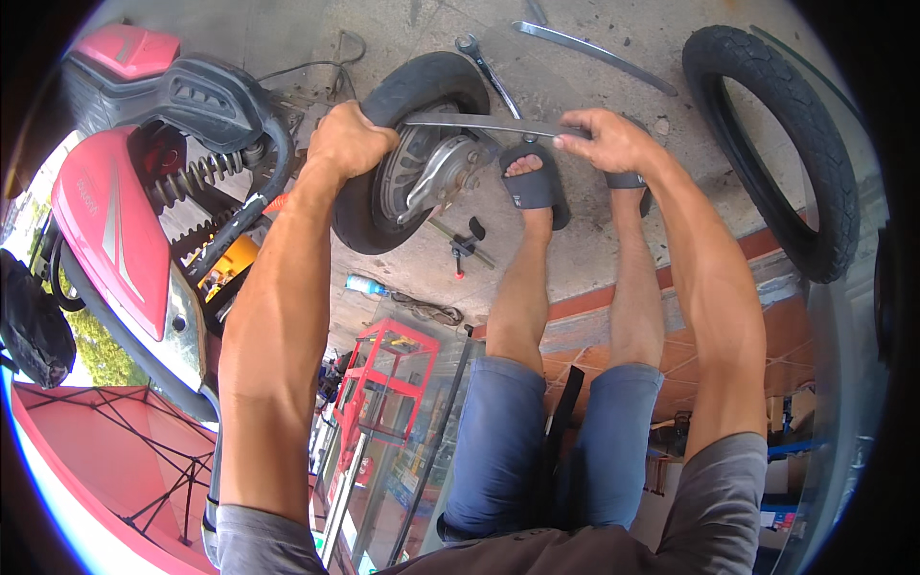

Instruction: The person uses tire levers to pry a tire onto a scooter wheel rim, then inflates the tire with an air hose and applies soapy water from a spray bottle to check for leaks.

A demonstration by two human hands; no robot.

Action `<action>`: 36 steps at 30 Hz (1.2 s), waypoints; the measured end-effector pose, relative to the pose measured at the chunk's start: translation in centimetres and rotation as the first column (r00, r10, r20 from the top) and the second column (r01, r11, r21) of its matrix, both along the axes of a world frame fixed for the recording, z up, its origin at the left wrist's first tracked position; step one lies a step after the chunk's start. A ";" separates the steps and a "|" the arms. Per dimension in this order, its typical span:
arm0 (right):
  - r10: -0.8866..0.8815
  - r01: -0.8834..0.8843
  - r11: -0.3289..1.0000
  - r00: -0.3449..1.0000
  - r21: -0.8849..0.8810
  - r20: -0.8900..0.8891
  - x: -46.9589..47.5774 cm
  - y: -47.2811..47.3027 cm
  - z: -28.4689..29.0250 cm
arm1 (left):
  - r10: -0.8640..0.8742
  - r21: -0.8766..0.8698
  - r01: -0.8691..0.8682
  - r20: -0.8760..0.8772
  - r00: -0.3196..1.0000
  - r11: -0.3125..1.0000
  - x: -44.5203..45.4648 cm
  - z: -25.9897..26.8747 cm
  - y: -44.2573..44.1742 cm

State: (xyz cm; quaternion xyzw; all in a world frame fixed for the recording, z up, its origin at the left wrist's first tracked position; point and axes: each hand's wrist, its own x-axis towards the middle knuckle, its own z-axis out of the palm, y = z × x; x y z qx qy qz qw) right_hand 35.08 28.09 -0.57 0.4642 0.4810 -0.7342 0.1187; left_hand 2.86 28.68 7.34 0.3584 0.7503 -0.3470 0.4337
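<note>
A scooter wheel with a black tire [366, 215] and a metal hub with a brake part [445, 176] stands beside the pink scooter [108, 215]. My left hand [352, 140] lies on the tire's near left side with its fingers curled over it; what is under the fingers is hidden. My right hand [611, 140] grips one end of a flat metal tire lever [496, 123]. The lever's other end meets the wheel at the tire's inner edge, close to my left hand; whether it sits under the bead cannot be told.
A combination wrench [496, 79] and a second tire lever [596, 54] lie on the concrete. A loose tire [776, 158] is at the right. Near my feet are a clamp-like tool [463, 246], a plastic bottle [366, 284] and a red rack [392, 381].
</note>
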 end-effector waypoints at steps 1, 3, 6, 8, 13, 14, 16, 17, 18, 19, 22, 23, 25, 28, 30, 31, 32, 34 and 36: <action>0.032 -0.029 0.996 0.999 0.086 -0.039 0.1 -1.3 -0.5 | 0.014 0.010 -0.014 0.015 1.000 1.000 -0.1 -0.1 0.1; 0.098 -0.109 0.969 0.993 0.223 0.060 0.2 -4.3 -1.6 | -0.024 0.035 0.023 0.025 0.999 0.999 -0.3 -0.3 0.0; 0.048 -0.119 0.906 0.982 0.405 0.180 -0.4 -8.4 -2.1 | -0.067 0.050 0.067 0.008 0.998 0.997 -0.5 -0.3 -0.5; -0.017 -0.072 0.894 0.981 0.442 0.194 -1.3 -8.2 -4.5 | -0.043 0.021 0.043 0.002 0.999 0.999 -0.5 -0.3 -0.6; -0.013 -0.152 0.854 0.950 0.498 0.312 -3.7 -4.4 -14.2 | -0.042 0.080 0.040 0.032 0.999 0.996 -0.4 -0.3 -0.2; 0.011 -0.170 0.836 0.956 0.522 0.294 -3.9 -4.2 -15.3 | -0.029 0.081 0.027 0.022 0.999 0.996 -0.3 -0.2 -0.2; 0.002 -0.141 0.897 0.949 0.419 0.316 -3.8 -4.9 -15.4 | -0.021 0.053 0.021 0.010 1.000 0.998 -0.4 -0.1 -0.2; -0.063 -0.080 0.886 0.955 0.457 0.290 -3.6 -5.6 -14.7 | -0.025 0.110 0.020 0.040 0.999 0.994 -0.4 0.1 -0.3; 0.002 -0.094 0.946 0.958 0.311 0.286 -3.3 -6.7 -13.4 | -0.010 0.107 0.005 0.042 0.999 0.994 -0.6 0.0 -0.1; -0.022 -0.041 0.963 0.973 0.268 0.228 -2.7 -8.6 -11.1 | 0.019 0.105 -0.024 0.050 0.999 0.994 -0.6 0.0 -0.2; -0.316 0.313 0.949 0.941 0.039 0.124 -2.7 -14.9 -3.9 | -0.010 0.065 0.009 0.020 1.000 0.998 -0.9 -0.4 -0.2; -0.309 0.325 0.945 0.928 -0.047 0.207 -3.4 -16.8 -1.9 | -0.020 0.047 0.020 0.007 1.000 0.999 -0.8 -0.6 0.0; -0.472 0.504 0.856 0.853 -0.117 0.220 -5.4 -20.1 1.7 | -0.041 0.045 0.041 -0.004 0.999 0.998 -0.7 -0.8 0.0; -0.660 0.701 0.575 0.702 -0.423 0.267 -9.5 -21.4 5.1 | -0.066 0.002 0.066 -0.010 0.998 0.998 -0.5 -1.0 0.2; -0.714 0.746 0.320 0.595 -0.585 0.369 -12.4 -20.3 7.0 | -0.055 0.000 0.055 -0.013 0.998 0.999 -0.4 -1.0 0.2; -0.768 0.722 0.139 0.511 -0.677 0.387 -14.0 -19.3 7.9 | -0.048 0.000 0.048 -0.017 0.999 0.999 -0.3 -1.0 0.2; -0.745 0.726 0.016 0.467 -0.687 0.476 -15.5 -18.2 8.7 | -0.054 0.010 0.054 -0.015 0.998 0.998 -0.3 -1.0 0.1; -0.751 0.728 -0.158 0.350 -0.668 0.559 -18.4 -16.3 10.4 | -0.068 0.023 0.068 -0.015 0.998 0.997 -0.3 -1.0 0.0; -0.735 0.778 -0.215 0.269 -0.591 0.622 -21.1 -15.0 11.6 | -0.069 0.038 0.069 -0.018 0.997 0.997 -0.4 -1.0 -0.1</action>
